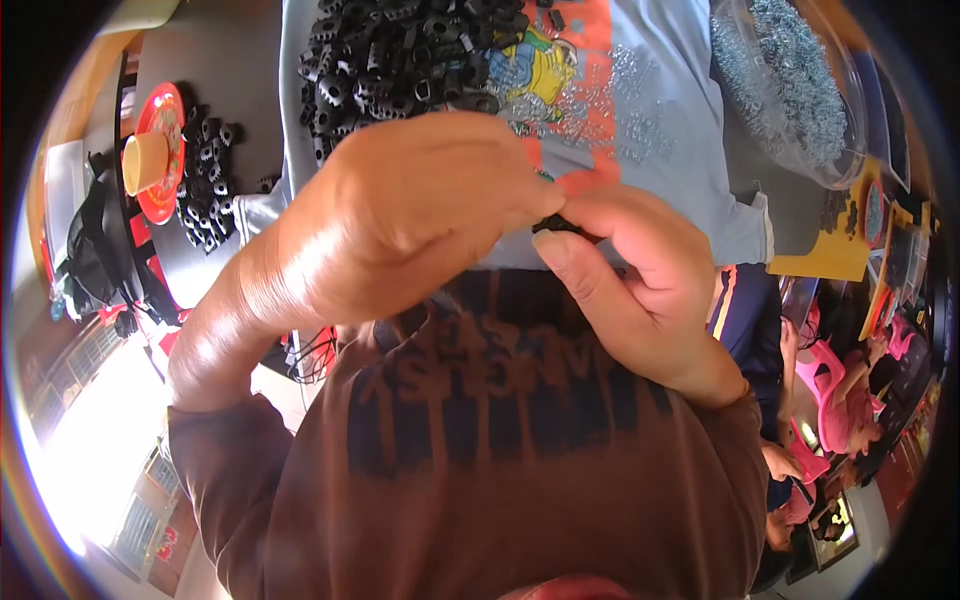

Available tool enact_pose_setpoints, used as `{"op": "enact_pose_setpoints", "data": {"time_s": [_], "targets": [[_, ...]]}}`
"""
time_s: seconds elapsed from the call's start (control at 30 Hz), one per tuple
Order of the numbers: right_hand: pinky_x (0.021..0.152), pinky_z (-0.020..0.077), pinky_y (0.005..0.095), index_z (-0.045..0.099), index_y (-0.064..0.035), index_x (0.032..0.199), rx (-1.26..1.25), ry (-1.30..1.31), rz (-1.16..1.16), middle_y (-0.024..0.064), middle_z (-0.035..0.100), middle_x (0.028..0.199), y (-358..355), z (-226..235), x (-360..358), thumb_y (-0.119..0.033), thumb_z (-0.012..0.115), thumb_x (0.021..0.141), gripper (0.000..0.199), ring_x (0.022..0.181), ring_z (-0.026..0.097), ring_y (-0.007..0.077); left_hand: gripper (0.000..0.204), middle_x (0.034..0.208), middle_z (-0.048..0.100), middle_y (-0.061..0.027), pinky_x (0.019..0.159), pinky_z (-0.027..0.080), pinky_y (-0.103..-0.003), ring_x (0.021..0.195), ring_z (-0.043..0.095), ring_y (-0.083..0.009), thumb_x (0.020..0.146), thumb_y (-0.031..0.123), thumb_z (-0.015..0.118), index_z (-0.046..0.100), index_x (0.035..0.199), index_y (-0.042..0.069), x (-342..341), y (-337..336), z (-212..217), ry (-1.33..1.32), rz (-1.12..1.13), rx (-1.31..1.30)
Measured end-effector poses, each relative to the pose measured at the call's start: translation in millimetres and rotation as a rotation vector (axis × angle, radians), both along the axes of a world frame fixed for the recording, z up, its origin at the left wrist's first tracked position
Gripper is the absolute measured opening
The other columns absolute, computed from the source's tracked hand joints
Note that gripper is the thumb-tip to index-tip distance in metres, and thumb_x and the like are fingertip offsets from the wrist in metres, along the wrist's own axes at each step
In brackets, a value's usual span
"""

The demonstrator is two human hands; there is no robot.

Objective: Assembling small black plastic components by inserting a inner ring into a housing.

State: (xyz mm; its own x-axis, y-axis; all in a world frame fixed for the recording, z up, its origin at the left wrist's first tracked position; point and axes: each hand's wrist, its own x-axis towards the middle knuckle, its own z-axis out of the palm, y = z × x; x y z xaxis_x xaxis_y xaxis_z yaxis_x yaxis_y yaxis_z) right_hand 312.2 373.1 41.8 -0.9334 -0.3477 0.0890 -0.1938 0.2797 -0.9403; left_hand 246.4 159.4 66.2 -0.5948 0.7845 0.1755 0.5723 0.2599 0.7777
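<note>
In front of my chest both hands meet. My right hand [645, 270] pinches a small black plastic clip piece [556, 224] between thumb and index finger. Closed, with its back toward the view, my left hand [430, 205] has its fingertips against that piece and the right index finger; what it grips is hidden. Beyond the left hand lies a heap of black toothed clip pieces [385, 65], like parts of small hair claw clips. Small metal springs [640, 105] are scattered to its right on a light blue printed cloth [680, 60].
A clear plastic bag [848, 120] full of springs lies at the right. On the left, more black clips [208, 180] lie on the dark table [225, 50], near a red tray [172, 205] and a yellow cup [146, 163]. Other people [850, 405] sit farther right.
</note>
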Motion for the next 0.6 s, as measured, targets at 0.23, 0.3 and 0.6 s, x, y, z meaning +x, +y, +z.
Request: {"op": "enact_pose_setpoints", "data": {"time_s": [0.23, 0.3, 0.6], "targets": [[0.066, 0.0463, 0.0294, 0.064, 0.0032, 0.104, -0.271, -0.035, -0.092, 0.0099, 0.062, 0.087, -11, -7, 7, -0.004, 0.068, 0.088, 0.018, 0.071, 0.058, 0.0183, 0.029, 0.091, 0.064, -0.0149, 0.063, 0.049, -0.028, 0.074, 0.063, -0.0202, 0.076, -0.012, 0.064, 0.068, 0.104, -0.004, 9, -2, 6, -0.011, 0.077, 0.069], [0.074, 0.0488, 0.0277, 0.06, 0.0078, 0.112, -0.234, -0.046, -0.019, 0.0125, 0.062, 0.104, -6, -3, 9, -0.003, 0.064, 0.092, 0.023, 0.082, 0.061, 0.0158, 0.028, 0.091, 0.064, -0.0134, 0.061, 0.047, -0.025, 0.072, 0.06, -0.0157, 0.078, -0.011, 0.063, 0.066, 0.106, -0.005, 17, -2, 12, -0.09, 0.153, 0.104], [0.081, 0.051, 0.0289, 0.058, 0.0097, 0.115, -0.204, -0.013, 0.037, 0.0141, 0.061, 0.108, -6, 6, 15, -0.003, 0.064, 0.092, 0.027, 0.088, 0.064, 0.0164, 0.03, 0.093, 0.062, -0.0126, 0.062, 0.045, -0.023, 0.069, 0.057, -0.0132, 0.081, -0.007, 0.062, 0.063, 0.111, -0.008, 37, -7, 17, -0.311, 0.26, 0.175]]}}
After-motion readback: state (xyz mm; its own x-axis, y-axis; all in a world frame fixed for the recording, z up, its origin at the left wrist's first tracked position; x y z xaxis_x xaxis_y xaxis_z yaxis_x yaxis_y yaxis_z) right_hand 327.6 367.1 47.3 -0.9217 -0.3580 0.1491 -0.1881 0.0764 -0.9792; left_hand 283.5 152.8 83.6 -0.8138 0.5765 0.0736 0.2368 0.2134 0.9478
